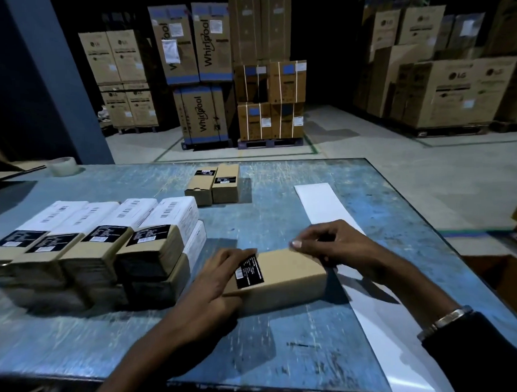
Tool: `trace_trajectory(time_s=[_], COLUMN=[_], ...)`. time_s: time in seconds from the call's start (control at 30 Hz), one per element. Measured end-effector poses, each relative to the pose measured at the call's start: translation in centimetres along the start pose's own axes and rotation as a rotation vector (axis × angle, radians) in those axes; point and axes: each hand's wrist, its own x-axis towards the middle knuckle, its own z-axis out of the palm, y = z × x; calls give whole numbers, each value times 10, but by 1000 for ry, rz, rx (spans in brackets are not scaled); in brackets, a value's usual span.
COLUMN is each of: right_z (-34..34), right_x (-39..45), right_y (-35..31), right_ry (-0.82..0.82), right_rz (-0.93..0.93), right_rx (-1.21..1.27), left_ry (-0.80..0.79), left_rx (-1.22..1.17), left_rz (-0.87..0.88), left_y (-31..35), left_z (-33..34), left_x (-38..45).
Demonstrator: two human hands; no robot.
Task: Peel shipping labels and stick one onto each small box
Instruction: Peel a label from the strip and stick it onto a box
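Note:
A small brown cardboard box [286, 275] with a black printed patch lies on the blue table [286, 350] in front of me. My left hand [217, 280] grips its left end, fingers lying over the top edge. My right hand [338, 245] is at the box's far right end with curled fingers, thumb and fingertip meeting at the top corner; whether it pinches a label cannot be made out. A long white label backing strip [322, 202] runs from the table's far right under my right wrist toward the near edge.
To the left stand several stacked brown boxes [101, 248] with white shipping labels on top. Two small unlabelled boxes [213, 184] sit at the far middle. A roll of clear tape [63, 166] rests at the far left edge. Large appliance cartons [200, 74] stand on the floor beyond.

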Motion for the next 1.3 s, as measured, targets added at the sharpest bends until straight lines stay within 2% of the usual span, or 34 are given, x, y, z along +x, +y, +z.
trace_trajectory(time_s=[0.07, 0.1, 0.27, 0.47, 0.53, 0.63, 0.73, 0.9, 1.0, 1.1, 1.2, 1.23, 1.3], right_z=[-5, -8, -9, -17, -20, -30, -50, -71, -60, -43, -29, -26, -22], right_x=[-3, -3, -2, -5, -5, -7, -17, -62, -90, -121, -157, -168, -187], right_y=[-1, -1, 2, -2, -6, -12, -19, -12, 15, 35, 42, 44, 42], right_ry=[-164, -195, -266, -353, -306, -51, 139, 104, 144, 195, 274, 291, 316], right_rz=[6, 3, 14, 19, 4, -44, -73, 10, 41, 8, -56, -76, -88], right_rx=[-75, -74, 8, -91, -136, -86, -193, -642, -796, -739, -672, -651, -603], left_ry=[-6, 1, -26, 62, 107, 177, 226, 223, 262, 385, 531, 528, 420], left_rx=[-89, -83, 55, 104, 141, 178, 210, 271, 323, 383, 296, 245, 192], left_rz=[18, 37, 135, 188, 220, 272, 288, 306, 352, 475, 550, 571, 613], left_y=[0, -3, -17, -20, -24, -23, -20, -23, -15, 6, 45, 57, 72], left_z=[1, 1, 1, 5, 5, 6, 9, 12, 15, 30, 72, 90, 120], left_x=[-9, -9, -14, -11, -11, -15, -14, -7, -10, -21, -45, -53, -60])
